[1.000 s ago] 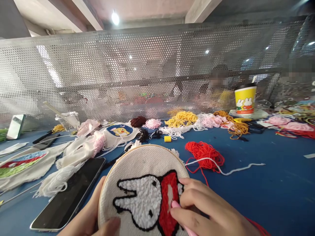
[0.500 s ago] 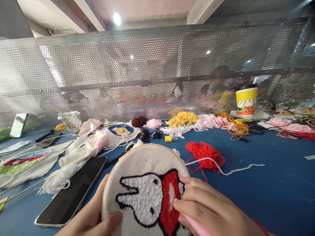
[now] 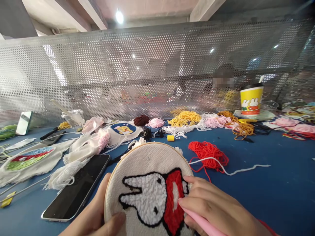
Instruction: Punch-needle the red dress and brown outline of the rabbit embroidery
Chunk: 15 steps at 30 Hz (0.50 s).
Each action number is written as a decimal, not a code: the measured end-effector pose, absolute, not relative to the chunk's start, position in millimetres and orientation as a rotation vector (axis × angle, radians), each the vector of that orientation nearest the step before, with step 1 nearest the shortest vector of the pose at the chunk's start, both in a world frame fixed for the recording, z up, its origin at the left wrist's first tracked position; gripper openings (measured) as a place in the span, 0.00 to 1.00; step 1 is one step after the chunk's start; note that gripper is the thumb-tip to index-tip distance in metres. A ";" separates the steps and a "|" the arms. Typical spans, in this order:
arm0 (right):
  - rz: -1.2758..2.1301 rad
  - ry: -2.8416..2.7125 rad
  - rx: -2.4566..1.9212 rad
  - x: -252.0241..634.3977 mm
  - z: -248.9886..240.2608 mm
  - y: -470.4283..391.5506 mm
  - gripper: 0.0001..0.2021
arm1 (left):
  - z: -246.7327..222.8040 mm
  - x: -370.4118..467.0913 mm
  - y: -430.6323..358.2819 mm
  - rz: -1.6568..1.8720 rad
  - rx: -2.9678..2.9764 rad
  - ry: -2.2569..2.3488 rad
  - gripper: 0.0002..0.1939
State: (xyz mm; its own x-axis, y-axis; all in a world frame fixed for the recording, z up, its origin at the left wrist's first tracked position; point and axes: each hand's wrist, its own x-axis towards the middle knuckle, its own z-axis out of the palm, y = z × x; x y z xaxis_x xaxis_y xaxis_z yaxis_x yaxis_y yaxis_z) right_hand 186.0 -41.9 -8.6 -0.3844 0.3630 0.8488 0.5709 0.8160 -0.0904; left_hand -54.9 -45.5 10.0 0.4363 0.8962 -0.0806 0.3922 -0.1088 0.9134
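An embroidery hoop with cream cloth stands tilted toward me at the lower middle. On the cloth lies a sideways white rabbit outlined in black, with a red garment that has a bare cream gap. My left hand grips the hoop's left edge, thumb on the front and fingers behind. In my right hand is a pink punch needle, its tip end at the red stitching and hidden by my fingers. Red yarn runs beside my right wrist.
Red yarn lies beyond the hoop, with a white strand across it. A black phone rests at left near white yarn. Farther back are a yellow spool, yellow yarn, a paper cup and a perforated metal panel.
The whole view has shifted slightly, so things appear a little farther right. My hands keep the same hold on the hoop and the punch needle, which stays at the red stitching.
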 end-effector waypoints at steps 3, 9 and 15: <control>-0.219 -2.061 -0.762 187.7 -1.1 -47.1 0.09 | 7.9 -57.3 -47.2 0.613 1.686 1.156 0.33; -0.094 -1.992 -0.890 188.2 1.7 -58.4 0.11 | 5.7 -55.1 -47.4 0.634 1.639 1.237 0.34; 0.002 -2.015 -0.918 191.4 4.0 -60.1 0.11 | 6.2 -60.0 -49.0 0.619 1.650 1.217 0.36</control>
